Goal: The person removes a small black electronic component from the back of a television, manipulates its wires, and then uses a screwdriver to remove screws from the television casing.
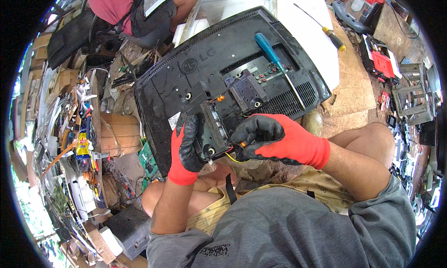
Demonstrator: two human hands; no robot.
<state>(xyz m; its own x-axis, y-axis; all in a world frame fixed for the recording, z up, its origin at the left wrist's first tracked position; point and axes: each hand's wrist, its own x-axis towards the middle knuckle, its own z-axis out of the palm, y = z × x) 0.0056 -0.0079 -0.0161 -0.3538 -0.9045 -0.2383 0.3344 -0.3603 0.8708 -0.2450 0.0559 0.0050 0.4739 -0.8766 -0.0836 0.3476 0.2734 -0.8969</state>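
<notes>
A black flat-screen TV (160,93) lies face down before me, its back cover up. My left hand (187,144), in a red and black glove, is closed round the left side of a black oblong part (215,133) that looks like a TV speaker. Thin red and yellow wires (231,157) come from its near end. My right hand (274,140), gloved alike, pinches the wires by a small orange piece (242,144). A similar black part (247,92) rests on the cover. Across the cover's right side lies a blue-handled screwdriver (270,51).
A yellow and black screwdriver (333,37) lies on a white panel (302,28) beyond the TV. Cardboard (351,77) covers ground to the right, near a red and black case (379,58). Scrap and a green circuit board (148,160) lie left. Another person (111,7) sits at far left.
</notes>
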